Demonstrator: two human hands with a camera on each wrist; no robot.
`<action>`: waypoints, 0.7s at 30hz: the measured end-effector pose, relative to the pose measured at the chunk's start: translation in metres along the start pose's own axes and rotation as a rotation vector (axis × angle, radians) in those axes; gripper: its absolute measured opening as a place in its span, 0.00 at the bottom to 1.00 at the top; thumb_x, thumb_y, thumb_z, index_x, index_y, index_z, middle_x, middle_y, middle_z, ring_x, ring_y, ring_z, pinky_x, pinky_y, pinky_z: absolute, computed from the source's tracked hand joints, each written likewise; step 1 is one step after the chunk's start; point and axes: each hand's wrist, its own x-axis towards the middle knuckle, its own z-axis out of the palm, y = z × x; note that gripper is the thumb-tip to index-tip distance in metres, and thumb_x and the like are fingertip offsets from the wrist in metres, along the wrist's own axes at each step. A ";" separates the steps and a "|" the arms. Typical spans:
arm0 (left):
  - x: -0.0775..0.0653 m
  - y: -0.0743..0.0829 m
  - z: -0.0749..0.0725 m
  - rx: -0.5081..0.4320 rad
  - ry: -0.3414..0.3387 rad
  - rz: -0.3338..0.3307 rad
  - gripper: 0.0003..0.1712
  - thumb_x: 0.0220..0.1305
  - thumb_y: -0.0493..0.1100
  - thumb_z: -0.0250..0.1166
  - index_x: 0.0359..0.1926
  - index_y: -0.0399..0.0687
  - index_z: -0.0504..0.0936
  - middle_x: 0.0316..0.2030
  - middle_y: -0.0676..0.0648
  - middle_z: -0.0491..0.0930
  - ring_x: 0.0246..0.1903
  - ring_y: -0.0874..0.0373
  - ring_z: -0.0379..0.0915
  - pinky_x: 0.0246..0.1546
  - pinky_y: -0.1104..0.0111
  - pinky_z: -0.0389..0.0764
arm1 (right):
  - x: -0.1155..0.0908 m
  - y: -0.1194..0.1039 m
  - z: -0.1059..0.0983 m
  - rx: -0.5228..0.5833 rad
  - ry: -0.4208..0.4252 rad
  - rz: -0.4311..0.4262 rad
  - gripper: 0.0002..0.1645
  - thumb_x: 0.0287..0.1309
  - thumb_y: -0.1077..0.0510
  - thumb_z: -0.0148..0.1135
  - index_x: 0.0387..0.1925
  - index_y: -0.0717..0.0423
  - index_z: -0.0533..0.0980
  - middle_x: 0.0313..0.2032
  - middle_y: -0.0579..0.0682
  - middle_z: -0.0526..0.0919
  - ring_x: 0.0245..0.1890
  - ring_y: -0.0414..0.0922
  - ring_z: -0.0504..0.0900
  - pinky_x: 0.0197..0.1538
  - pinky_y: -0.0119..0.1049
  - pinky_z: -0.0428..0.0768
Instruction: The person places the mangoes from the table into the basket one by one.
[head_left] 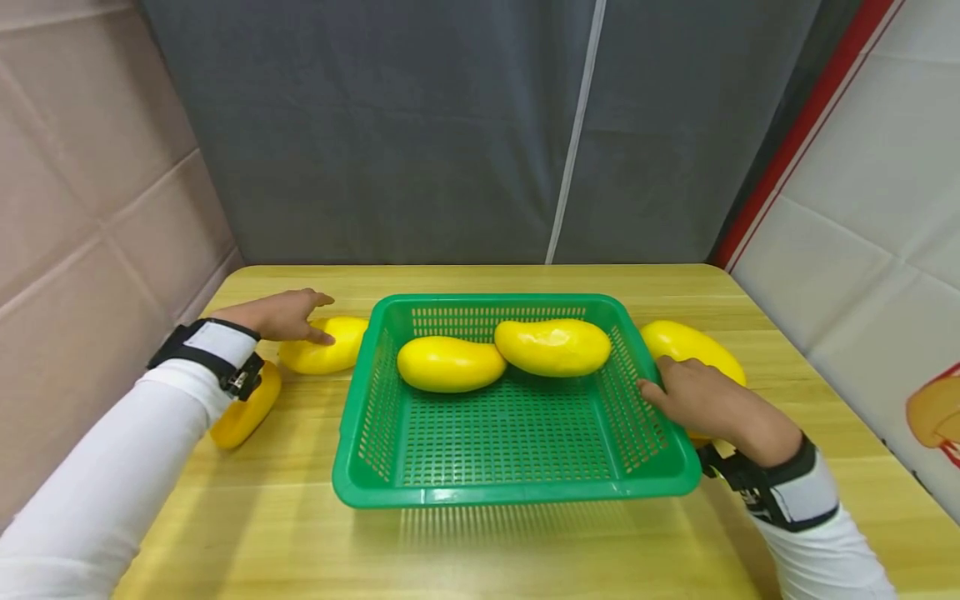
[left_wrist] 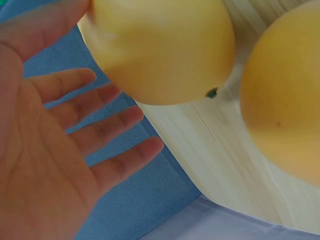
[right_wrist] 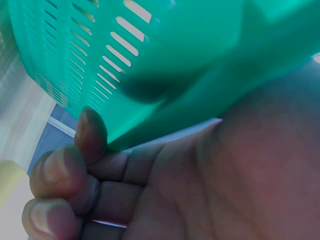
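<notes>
My left hand (head_left: 285, 315) reaches over a yellow mango (head_left: 339, 346) just left of the green plastic basket (head_left: 517, 495). Its fingers are spread, and in the left wrist view the thumb lies at the edge of the mango (left_wrist: 165, 50); whether they touch I cannot tell. Another mango (head_left: 247, 408) lies below my left wrist. With its thumb inside and fingers curled outside, my right hand (head_left: 705, 402) grips the basket's right rim; the right wrist view shows the curled fingers (right_wrist: 57, 167) under it. Two mangoes (head_left: 450, 364) lie end to end inside the basket.
Beyond my right hand a mango (head_left: 692, 346) lies on the table, partly hidden; a bit of yellow also shows beneath that hand. The wooden table (head_left: 480, 558) ends at a grey curtain (head_left: 390, 133) behind, with pale panels on both sides.
</notes>
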 end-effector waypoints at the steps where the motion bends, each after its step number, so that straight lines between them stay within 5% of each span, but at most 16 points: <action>1: 0.000 0.000 0.000 -0.008 -0.005 0.005 0.44 0.56 0.53 0.64 0.63 0.25 0.59 0.58 0.23 0.62 0.56 0.32 0.59 0.57 0.43 0.60 | 0.000 0.000 0.000 0.001 0.001 0.000 0.29 0.66 0.47 0.45 0.46 0.74 0.64 0.25 0.51 0.73 0.24 0.43 0.73 0.31 0.41 0.73; 21: -0.001 0.021 -0.001 -0.042 -0.136 -0.009 0.41 0.51 0.47 0.67 0.61 0.28 0.63 0.54 0.30 0.70 0.50 0.41 0.66 0.54 0.46 0.65 | -0.001 -0.001 -0.001 -0.013 -0.005 0.013 0.30 0.66 0.46 0.45 0.46 0.74 0.64 0.25 0.52 0.73 0.25 0.44 0.73 0.32 0.42 0.73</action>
